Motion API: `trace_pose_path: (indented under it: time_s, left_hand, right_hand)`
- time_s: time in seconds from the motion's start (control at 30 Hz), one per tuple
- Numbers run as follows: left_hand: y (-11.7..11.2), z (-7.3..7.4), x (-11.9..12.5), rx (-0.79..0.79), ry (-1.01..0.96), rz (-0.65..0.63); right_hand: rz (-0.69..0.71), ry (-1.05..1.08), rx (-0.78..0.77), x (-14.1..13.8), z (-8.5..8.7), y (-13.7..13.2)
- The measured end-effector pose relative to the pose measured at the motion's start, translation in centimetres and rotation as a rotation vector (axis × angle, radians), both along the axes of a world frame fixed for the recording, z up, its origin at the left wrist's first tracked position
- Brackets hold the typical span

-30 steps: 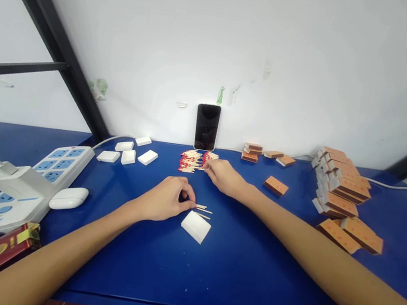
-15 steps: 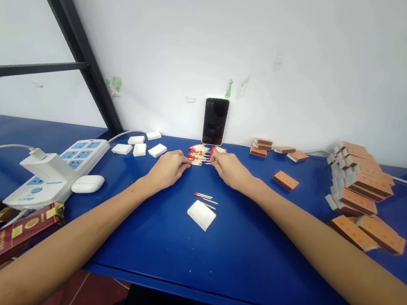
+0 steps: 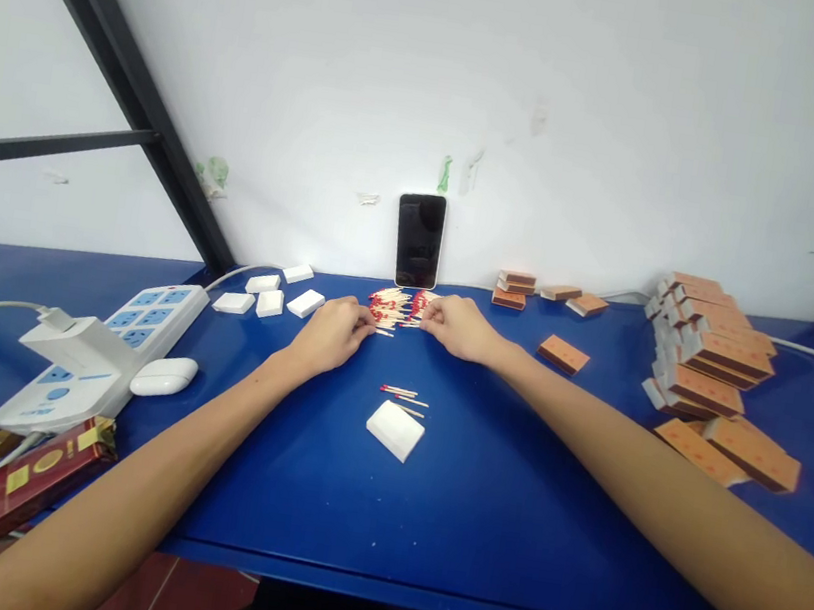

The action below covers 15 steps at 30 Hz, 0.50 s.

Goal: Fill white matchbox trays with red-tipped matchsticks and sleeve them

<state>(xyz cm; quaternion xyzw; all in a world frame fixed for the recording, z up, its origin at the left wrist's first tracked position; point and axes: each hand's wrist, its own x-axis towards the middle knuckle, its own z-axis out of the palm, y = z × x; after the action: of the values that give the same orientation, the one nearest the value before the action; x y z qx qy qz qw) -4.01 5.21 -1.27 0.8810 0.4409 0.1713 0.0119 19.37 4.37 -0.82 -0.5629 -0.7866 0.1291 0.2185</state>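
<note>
A loose pile of red-headed matches (image 3: 387, 306) lies on the blue table in front of the phone. At its left front edge is my left hand (image 3: 332, 337), thumb and index finger pinched on a single match (image 3: 384, 333). My right hand (image 3: 458, 328) is at the right side of the pile, its fingertips closed together around the end of a match (image 3: 410, 325); the other fingers are curled and partly hidden. Nearer me, several separate matches (image 3: 404, 403) lie just behind a white matchbox tray (image 3: 395, 431).
Several white trays (image 3: 270, 303) lie at the left, beside a power strip (image 3: 147, 319), a white earbud case (image 3: 165, 377) and a red carton (image 3: 25, 484). A phone (image 3: 419, 241) leans on the wall. Orange matchboxes (image 3: 722, 354) are stacked at the right; another matchbox (image 3: 564, 354) lies alone.
The view has shifted slightly to the left in the picture. A match now shows at my left fingertips, just in front of the pile. My right hand stays by the pile's right side.
</note>
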Motion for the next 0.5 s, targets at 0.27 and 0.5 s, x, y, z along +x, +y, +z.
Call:
trace_pose_path:
  time_s: [0.27, 0.5]
  left_hand:
    - [-3.4, 1.1, 2.4, -0.275, -0.122, -0.168]
    - [-5.2, 1.7, 2.7, -0.291, -0.134, -0.189]
  right_hand:
    - [0.122, 0.030, 0.105, 0.1, -0.9, 0.1]
    - [0.156, -0.105, 0.078, 0.1, -0.3, -0.1]
